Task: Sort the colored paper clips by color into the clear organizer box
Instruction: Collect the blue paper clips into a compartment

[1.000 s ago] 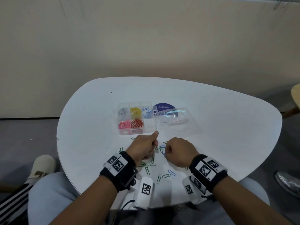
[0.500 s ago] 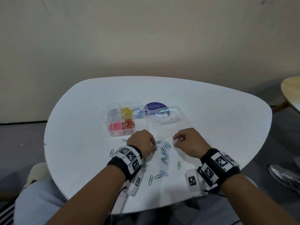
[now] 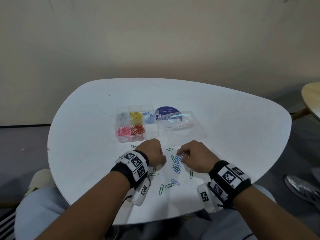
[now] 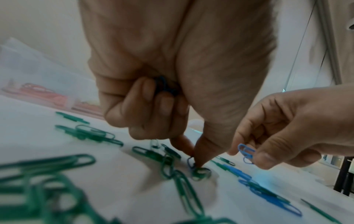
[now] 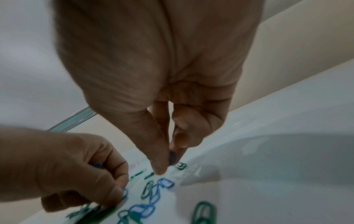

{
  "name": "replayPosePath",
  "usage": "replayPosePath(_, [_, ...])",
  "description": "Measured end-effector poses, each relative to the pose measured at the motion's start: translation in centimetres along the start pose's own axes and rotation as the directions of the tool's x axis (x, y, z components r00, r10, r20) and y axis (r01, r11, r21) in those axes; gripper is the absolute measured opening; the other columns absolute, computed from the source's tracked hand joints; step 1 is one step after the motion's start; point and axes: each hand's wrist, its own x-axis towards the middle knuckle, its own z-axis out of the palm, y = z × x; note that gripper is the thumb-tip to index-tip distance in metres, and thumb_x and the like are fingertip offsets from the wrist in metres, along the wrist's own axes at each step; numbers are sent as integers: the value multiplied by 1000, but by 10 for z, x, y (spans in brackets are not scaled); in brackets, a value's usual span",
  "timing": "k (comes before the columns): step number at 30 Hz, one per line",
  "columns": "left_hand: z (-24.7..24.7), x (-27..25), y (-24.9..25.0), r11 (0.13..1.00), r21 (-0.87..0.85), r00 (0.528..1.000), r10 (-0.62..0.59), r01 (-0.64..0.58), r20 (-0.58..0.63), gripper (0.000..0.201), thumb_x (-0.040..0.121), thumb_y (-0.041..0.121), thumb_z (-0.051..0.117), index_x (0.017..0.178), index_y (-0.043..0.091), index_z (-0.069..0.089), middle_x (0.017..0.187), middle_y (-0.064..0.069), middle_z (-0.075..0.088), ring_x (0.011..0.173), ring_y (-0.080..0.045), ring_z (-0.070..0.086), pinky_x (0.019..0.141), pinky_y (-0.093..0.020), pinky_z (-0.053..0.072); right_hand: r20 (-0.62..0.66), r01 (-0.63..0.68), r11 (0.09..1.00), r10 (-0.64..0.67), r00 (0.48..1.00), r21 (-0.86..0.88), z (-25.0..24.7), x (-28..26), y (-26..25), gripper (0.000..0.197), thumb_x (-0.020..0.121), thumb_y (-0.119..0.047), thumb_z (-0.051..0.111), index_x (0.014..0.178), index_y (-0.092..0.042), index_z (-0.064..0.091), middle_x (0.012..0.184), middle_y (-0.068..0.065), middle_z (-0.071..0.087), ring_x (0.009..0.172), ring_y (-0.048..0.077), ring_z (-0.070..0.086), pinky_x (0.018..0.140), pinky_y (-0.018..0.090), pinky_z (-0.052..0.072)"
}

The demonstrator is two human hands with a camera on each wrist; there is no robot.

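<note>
The clear organizer box (image 3: 156,134) holds silver, yellow, blue, pink and red clips in separate compartments. In front of it, loose green clips (image 3: 169,149) and blue clips (image 3: 175,182) lie scattered on the white table (image 3: 86,153). My left hand (image 3: 163,161) keeps several blue clips (image 4: 162,86) in its curled fingers, while thumb and forefinger pinch another blue clip (image 4: 190,164) on the table. My right hand (image 3: 180,153) pinches a blue clip (image 4: 245,152) just above the pile; the same clip (image 5: 172,157) shows between thumb and forefinger in the right wrist view.
The box's clear lid (image 3: 183,125) lies open to the right of the box, over a round blue sticker (image 3: 166,110). A wooden table edge (image 3: 311,97) and a shoe (image 3: 301,186) are at the right. My knees are under the near table edge.
My right hand has moved right, away from the left hand, and now pinches a blue clip. The left hand stays over the pile. The head view has shifted.
</note>
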Motion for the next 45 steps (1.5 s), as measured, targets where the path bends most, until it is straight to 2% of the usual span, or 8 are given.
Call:
replayPosePath(7, [-2, -5, -1, 975, -224, 1000, 1, -1, 1, 29, 84, 28, 64, 62, 11, 59, 59, -8, 51, 52, -20, 44, 54, -26, 38, -15, -63, 997, 63, 998, 44, 4, 3, -4, 21, 83, -8, 68, 103, -10, 75, 104, 3, 73, 97, 16, 67, 86, 25, 52])
replayPosePath(12, [-10, -9, -1, 861, -508, 997, -42, 6, -60, 27, 84, 24, 64, 74, 0, 67, 64, -3, 55, 54, -12, 49, 50, -18, 41, -39, -87, 996, 86, 996, -27, 17, 7, -7, 15, 81, -14, 73, 96, -13, 75, 97, 1, 70, 91, 17, 66, 79, 27, 53])
replayPosePath(17, [-15, -20, 2, 697, -712, 996, -84, 85, 37, 11, 86, 19, 59, 80, 10, 59, 56, 0, 37, 46, -15, 31, 44, -18, 29, -50, -85, 987, 79, 996, -138, 23, 7, -11, 10, 83, -14, 65, 73, -15, 67, 84, 2, 71, 78, 20, 67, 69, 28, 54])
replayPosePath(19, [-13, -24, 2, 551, -824, 991, -87, 130, 98, 15, 86, 13, 56, 72, 10, 52, 57, 0, 38, 44, -14, 28, 43, -19, 23, -33, -90, 978, 86, 996, -186, 24, 8, -13, 9, 79, -12, 62, 72, -9, 65, 79, 4, 70, 75, 23, 67, 68, 33, 57])
replayPosePath(24, [-9, -28, -5, -44, -965, 965, -37, 257, 259, 15, 83, 6, 47, 73, 14, 38, 66, -7, 53, 44, -11, 33, 34, -18, 22, 1, -28, 963, 30, 1000, -268, 25, 8, -18, 8, 73, -11, 59, 78, -8, 64, 80, 5, 68, 75, 24, 65, 66, 33, 55])
replayPosePath(26, [-9, -28, -7, -142, -953, 959, -52, 268, 277, 13, 82, 5, 45, 73, 14, 39, 66, -7, 55, 44, -12, 39, 33, -17, 27, 15, -1, 956, 6, 1000, -293, 24, 8, -22, 5, 74, -11, 59, 77, -12, 62, 84, 4, 67, 78, 25, 64, 66, 31, 53])
replayPosePath(38, [-1, -36, -3, -16, -987, 972, -173, 162, 162, 11, 84, 2, 45, 90, 3, 53, 64, -6, 62, 47, -12, 46, 36, -17, 33, 107, -27, 966, 56, 993, -256, 17, 13, -26, 10, 73, -5, 60, 81, -9, 61, 91, 7, 66, 82, 25, 65, 66, 32, 52])
replayPosePath(45, [-2, -36, -3, -26, -984, 970, -165, 174, 176, 20, 87, 6, 43, 92, 1, 62, 65, -5, 63, 46, -11, 50, 38, -17, 37, 79, 24, 959, -2, 997, -281, 22, 13, -28, 15, 72, -6, 62, 87, -6, 62, 95, 7, 65, 84, 26, 63, 68, 34, 52])
